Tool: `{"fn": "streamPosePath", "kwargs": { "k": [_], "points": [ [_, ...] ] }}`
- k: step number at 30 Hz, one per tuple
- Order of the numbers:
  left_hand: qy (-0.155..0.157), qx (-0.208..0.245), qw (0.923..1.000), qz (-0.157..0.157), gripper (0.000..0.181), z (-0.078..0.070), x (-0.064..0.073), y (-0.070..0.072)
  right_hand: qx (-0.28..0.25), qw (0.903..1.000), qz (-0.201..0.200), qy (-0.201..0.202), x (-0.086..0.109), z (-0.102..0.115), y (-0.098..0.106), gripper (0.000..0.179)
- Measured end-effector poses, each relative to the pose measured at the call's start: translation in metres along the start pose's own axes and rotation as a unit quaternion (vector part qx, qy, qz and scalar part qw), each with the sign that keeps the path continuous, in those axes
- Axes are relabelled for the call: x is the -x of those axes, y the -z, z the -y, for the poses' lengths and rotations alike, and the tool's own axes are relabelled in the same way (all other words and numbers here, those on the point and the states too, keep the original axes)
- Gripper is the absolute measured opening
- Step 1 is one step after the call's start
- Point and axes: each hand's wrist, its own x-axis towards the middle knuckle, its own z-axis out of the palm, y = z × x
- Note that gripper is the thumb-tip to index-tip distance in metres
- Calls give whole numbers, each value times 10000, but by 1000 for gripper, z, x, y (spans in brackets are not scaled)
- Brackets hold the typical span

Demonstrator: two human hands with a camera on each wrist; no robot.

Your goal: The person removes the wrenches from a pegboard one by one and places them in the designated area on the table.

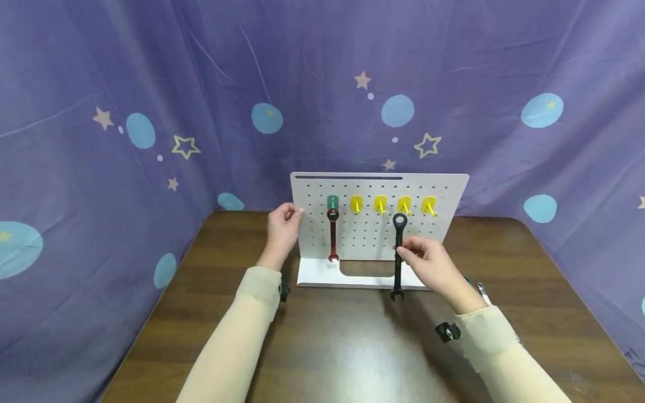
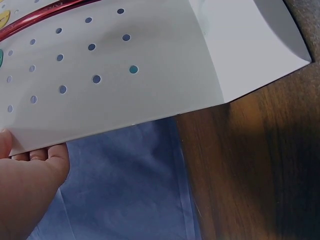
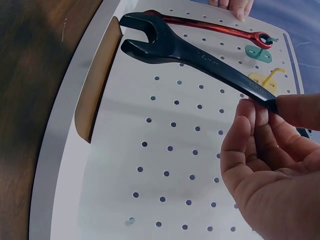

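Note:
My right hand (image 1: 428, 263) pinches a black combination wrench (image 1: 398, 252) by its shaft, ring end up and open end down, in front of a white pegboard (image 1: 368, 235). In the right wrist view the black wrench (image 3: 200, 60) slants across, thumb and fingertips on its shaft. My left hand (image 1: 283, 229) holds the pegboard's left edge, its thumb on the front face and fingers behind, as the left wrist view shows on the board (image 2: 150, 95). A red combination wrench (image 1: 333, 235) hangs by its ring from the green hook (image 1: 332, 200) at the left.
Several yellow hooks (image 1: 380, 204) line the board to the right of the green one. On the wooden table (image 1: 322, 341), partly hidden behind the right wrist, lies another wrench (image 1: 482, 291). A purple curtain (image 1: 322, 101) with stars and dots stands behind.

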Motion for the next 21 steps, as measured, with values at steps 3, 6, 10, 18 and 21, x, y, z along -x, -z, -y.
{"fn": "streamPosePath", "kwargs": {
  "k": [3,6,10,18,21],
  "points": [
    [-9,26,10000,15,11,1,-1,0,17,10000,-37,-39,1,-2,1,11],
    [2,73,10000,7,11,2,-2,0,37,10000,-63,-59,3,-4,2,10],
    [52,76,10000,-2,11,1,-3,0,61,9999,-55,-68,4,-6,5,10],
    [100,76,9999,9,11,1,-2,0,72,9999,-8,-143,7,-11,9,10],
    [101,64,9999,20,12,1,-2,0,71,9998,-5,-158,9,-11,10,10]
  ]
}}
